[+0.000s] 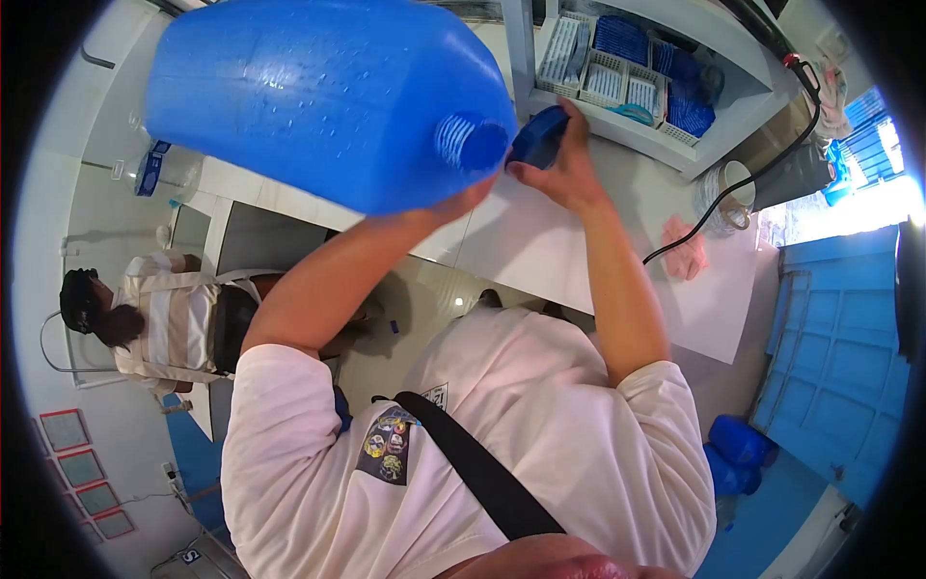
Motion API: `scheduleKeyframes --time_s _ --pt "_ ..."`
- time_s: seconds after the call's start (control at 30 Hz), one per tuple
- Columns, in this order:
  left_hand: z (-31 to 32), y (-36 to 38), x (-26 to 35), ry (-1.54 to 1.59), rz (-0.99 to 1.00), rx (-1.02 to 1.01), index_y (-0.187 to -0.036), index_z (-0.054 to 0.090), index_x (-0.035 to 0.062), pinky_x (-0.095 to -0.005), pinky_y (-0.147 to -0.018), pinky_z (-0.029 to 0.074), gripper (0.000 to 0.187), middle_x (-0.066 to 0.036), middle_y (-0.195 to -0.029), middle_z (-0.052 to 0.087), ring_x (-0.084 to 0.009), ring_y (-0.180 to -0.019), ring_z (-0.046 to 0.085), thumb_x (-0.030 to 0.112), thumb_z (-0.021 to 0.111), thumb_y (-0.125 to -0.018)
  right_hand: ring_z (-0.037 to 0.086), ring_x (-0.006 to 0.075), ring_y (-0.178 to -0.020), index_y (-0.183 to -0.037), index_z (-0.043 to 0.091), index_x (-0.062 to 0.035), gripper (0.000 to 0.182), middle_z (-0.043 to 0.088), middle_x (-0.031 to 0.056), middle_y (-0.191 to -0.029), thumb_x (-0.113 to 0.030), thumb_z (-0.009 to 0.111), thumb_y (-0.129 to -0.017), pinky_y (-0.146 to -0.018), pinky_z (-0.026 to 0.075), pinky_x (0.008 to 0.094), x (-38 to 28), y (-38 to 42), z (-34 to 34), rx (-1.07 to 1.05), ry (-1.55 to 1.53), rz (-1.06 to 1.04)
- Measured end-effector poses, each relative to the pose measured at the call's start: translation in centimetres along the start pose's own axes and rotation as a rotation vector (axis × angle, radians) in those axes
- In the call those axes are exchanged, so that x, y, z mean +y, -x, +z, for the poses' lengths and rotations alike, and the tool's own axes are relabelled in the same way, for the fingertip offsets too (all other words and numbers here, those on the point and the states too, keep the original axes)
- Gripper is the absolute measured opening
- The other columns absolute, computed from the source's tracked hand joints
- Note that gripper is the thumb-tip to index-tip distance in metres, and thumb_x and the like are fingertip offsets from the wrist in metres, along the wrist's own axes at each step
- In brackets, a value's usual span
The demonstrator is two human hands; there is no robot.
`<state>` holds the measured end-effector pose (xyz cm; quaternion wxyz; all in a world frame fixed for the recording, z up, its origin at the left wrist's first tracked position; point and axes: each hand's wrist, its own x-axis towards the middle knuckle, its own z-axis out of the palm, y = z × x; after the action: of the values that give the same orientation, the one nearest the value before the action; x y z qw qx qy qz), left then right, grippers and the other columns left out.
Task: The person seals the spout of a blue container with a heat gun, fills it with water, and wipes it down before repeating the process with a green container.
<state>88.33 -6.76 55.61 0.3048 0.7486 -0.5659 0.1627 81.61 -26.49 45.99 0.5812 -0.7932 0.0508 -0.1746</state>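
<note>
Blue jug (318,96), no readable label, rests on left hand (463,201); right hand (564,164) fingers grip its cap (536,138).

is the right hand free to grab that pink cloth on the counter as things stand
Probably not right away. The right hand is holding the blue cap by the jug's neck. The pink cloth lies uncovered on the white counter nearby.

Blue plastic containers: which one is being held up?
The big blue plastic jug, tilted, neck uncapped, propped by the left hand. The other blue containers sit on the floor.
</note>
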Motion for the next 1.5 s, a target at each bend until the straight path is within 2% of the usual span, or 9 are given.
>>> scheduleKeyframes --time_s 0.27,0.4,0.43,0.53,0.87,1.1,1.23,1.33,1.5 --pt "2.2 6.3 -21.5 -0.189 -0.054 0.093 -0.133 0.057 0.0021 -0.0428 -0.097 0.051 0.037 -0.016 -0.132 0.062 -0.0276 -0.118 0.06 0.023 0.05 -0.104 0.028 0.0474 -0.143 -0.157 0.023 -0.0102 0.115 0.025 0.0281 -0.155 -0.028 0.086 -0.063 -0.116 0.032 0.055 -1.0 3.1 -4.7 0.18 0.832 0.023" --pt "-3.7 5.4 -23.4 -0.97 0.309 -0.144 -0.136 0.056 0.0032 -0.0412 -0.101 0.048 0.04 -0.014 -0.132 0.061 -0.027 -0.118 0.059 0.023 0.052 -0.102 0.032 0.0408 -0.143 -0.159 0.026 -0.0125 0.101 0.025 0.0204 -0.16 -0.027 0.079 -0.075 -0.115 0.035 0.0487 -1.3 5.1 -6.4 0.215 0.544 0.075" --pt "-5.9 3.1 -20.6 -0.769 0.11 -0.193 -0.13 0.06 0.008 -0.0408 -0.096 0.05 0.034 -0.012 -0.122 0.064 -0.0295 -0.111 0.062 0.025 0.056 -0.1 0.032 0.0408 -0.143 -0.159 0.026 -0.0125 0.101 0.025 0.0204 -0.16 -0.027 0.079 -0.075 -0.115 0.035 0.0487 -1.1 5.5 -6.7 0.215 0.544 0.075" --pt "-12.1 -2.6 -14.3 -0.274 -0.202 0.009 -0.122 0.064 0.01 -0.0365 -0.097 0.049 0.035 -0.005 -0.116 0.066 -0.0201 -0.11 0.061 0.017 0.07 -0.089 0.052 0.025 -0.131 -0.151 0.038 -0.0027 0.064 0.054 0.0096 -0.141 -0.023 0.061 -0.096 -0.112 0.041 0.044 0.7 6.3 -7.1 0.256 -1.109 0.4" --pt "-26.7 -8.2 -21.9 0.897 -0.97 0.31 -0.108 0.067 0.003 -0.032 -0.087 0.055 0.029 -0.008 -0.094 0.07 -0.0181 -0.09 0.068 0.028 0.067 -0.092 0.056 0.02 -0.119 -0.155 0.033 -0.0027 0.07 0.058 0.0132 -0.134 -0.027 0.066 -0.098 -0.104 0.043 0.0319 -3.0 -2.6 4.1 -0.092 -0.397 0.222" --pt "-25.7 -5.9 -21.7 0.563 -0.877 0.31 -0.153 0.038 0.0098 -0.0407 -0.112 0.039 0.075 -0.016 -0.146 0.054 -0.0294 -0.136 0.049 0.06 0.049 -0.099 0.06 0.022 -0.111 -0.158 0.026 -0.0052 0.077 0.059 0.0164 -0.13 -0.03 0.067 -0.097 -0.096 0.047 0.0331 0.0 -14.3 11.1 0.045 -0.257 0.208" --pt "-21.2 5.4 -16.9 0.468 -0.462 0.755 -0.163 0.001 0.0201 -0.0609 -0.119 0.017 0.089 -0.015 -0.168 0.016 -0.035 -0.154 0.018 0.073 0.031 -0.099 0.058 0.0186 -0.103 -0.153 0.036 -0.0103 0.066 0.061 0.0081 -0.121 -0.029 0.067 -0.097 -0.089 0.049 0.0343 3.1 -18.3 13.3 0.193 -0.312 0.131" --pt "-12.5 12.0 -12.6 0.229 -0.678 0.568 -0.161 -0.008 0.0166 -0.0562 -0.114 0.036 0.136 -0.02 -0.164 0.013 -0.0359 -0.15 0.023 0.046 0.09 -0.072 0.059 0.0186 -0.101 -0.147 0.044 -0.01 0.057 0.061 0.0076 -0.118 -0.026 0.066 -0.097 -0.087 0.05 0.036 3.5 -19.6 14.2 0.283 -0.329 0.283" --pt "-10.5 10.8 -13.9 0.491 -0.726 0.467 -0.159 0.004 0.0096 -0.0528 -0.11 0.041 0.129 -0.017 -0.155 0.027 -0.034 -0.142 0.036 0.06 0.085 -0.072 0.057 0.0172 -0.108 -0.145 0.046 -0.0086 0.055 0.061 0.0064 -0.12 -0.027 0.067 -0.097 -0.093 0.047 0.0339 1.9 -24.3 15.8 0.215 -0.417 0.122"
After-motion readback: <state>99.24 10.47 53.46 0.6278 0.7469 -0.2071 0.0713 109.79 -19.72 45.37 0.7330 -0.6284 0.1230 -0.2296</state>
